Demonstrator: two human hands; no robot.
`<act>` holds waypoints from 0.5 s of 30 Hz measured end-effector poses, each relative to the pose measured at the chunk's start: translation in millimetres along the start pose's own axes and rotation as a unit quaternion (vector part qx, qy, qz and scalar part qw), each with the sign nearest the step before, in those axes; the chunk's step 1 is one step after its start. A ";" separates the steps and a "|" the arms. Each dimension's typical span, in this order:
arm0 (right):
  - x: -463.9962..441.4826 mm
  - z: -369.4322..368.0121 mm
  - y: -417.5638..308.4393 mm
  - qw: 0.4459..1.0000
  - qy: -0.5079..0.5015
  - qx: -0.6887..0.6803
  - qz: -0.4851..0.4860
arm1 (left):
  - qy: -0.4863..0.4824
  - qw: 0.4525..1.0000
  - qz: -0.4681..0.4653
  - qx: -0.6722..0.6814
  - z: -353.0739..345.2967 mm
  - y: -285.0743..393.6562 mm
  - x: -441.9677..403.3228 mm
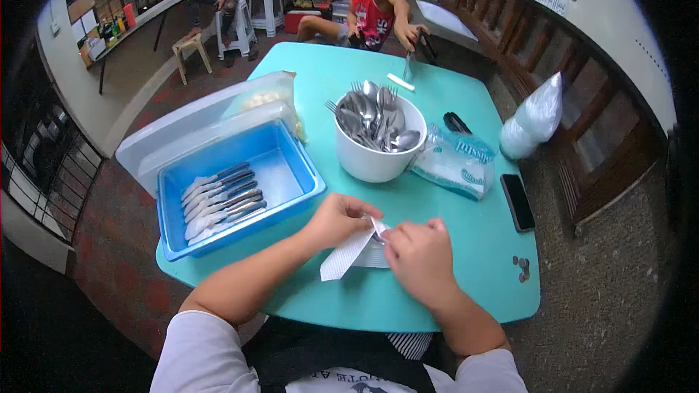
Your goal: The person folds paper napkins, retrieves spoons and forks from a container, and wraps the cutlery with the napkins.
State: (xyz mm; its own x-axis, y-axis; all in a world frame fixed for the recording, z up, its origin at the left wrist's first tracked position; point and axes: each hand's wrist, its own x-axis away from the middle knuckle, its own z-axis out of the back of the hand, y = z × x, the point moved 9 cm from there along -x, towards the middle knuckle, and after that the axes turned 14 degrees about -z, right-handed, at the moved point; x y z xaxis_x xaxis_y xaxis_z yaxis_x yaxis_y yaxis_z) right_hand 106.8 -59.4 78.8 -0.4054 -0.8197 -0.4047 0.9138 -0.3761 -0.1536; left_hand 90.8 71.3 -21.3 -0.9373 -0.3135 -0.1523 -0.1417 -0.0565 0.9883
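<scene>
A striped white paper napkin (pixel 346 256) is partly folded above the near side of the table. My left hand (pixel 336 223) pinches its upper left part. My right hand (pixel 422 258) has its fingers closed on the napkin's right side, where a bit of shiny metal shows between the hands; its kind is mostly hidden. Just beyond them stands a white tub (pixel 373 167) full of metal spoons and forks (pixel 375 116). To the left, a blue plastic tray (pixel 280 167) holds several napkin-wrapped cutlery sets (pixel 222 200) in a row, handles sticking out.
A clear lid (pixel 204 127) leans behind the tray. Right of the tub lie a napkin pack (pixel 455 167), a phone (pixel 518 202) and coins (pixel 523 269). A plastic-wrapped roll (pixel 533 118) stands at the right edge. Across the turquoise table (pixel 320 65) sits a person (pixel 375 14).
</scene>
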 end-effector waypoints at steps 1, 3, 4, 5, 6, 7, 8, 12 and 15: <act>1.8 -0.2 -4.7 1.000 0.005 0.002 0.008 | 0.017 1.000 -0.014 -0.008 3.8 1.9 -0.3; 6.4 -0.9 -8.6 1.000 0.011 0.005 0.015 | 0.042 0.998 -0.035 -0.021 6.6 5.9 -1.4; 8.3 2.6 -11.0 1.000 0.013 -0.012 0.024 | 0.047 0.998 -0.038 -0.021 8.5 5.7 -1.8; 9.5 7.2 -13.6 0.999 0.013 -0.030 0.034 | 0.053 0.998 -0.041 -0.019 13.2 5.2 -1.9; 11.1 10.8 -16.2 0.998 0.013 -0.048 0.045 | 0.059 0.997 -0.043 -0.018 16.4 5.4 -1.6; 13.3 8.9 -18.6 0.995 -0.016 -0.068 0.064 | 0.061 0.997 -0.043 -0.021 17.1 7.0 -1.8; 16.2 7.5 -19.6 0.992 -0.044 -0.089 0.084 | 0.062 0.997 -0.043 -0.024 17.8 10.0 -1.2; 27.5 13.1 -24.4 0.904 -0.275 -0.282 0.165 | 0.059 0.996 -0.058 -0.017 20.1 11.4 -2.8; 15.4 25.6 4.3 0.833 -0.303 -0.458 0.064 | 0.040 0.996 -0.073 -0.009 15.6 15.0 -0.9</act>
State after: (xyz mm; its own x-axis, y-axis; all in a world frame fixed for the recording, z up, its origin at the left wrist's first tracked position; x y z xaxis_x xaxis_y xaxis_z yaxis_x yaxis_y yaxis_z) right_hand 103.8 -84.7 95.0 0.0116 -0.9998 0.0169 0.4739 -0.0094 -0.8805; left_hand 84.6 85.5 -6.2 -0.8783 -0.3755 -0.2960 -0.2689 -0.1239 0.9552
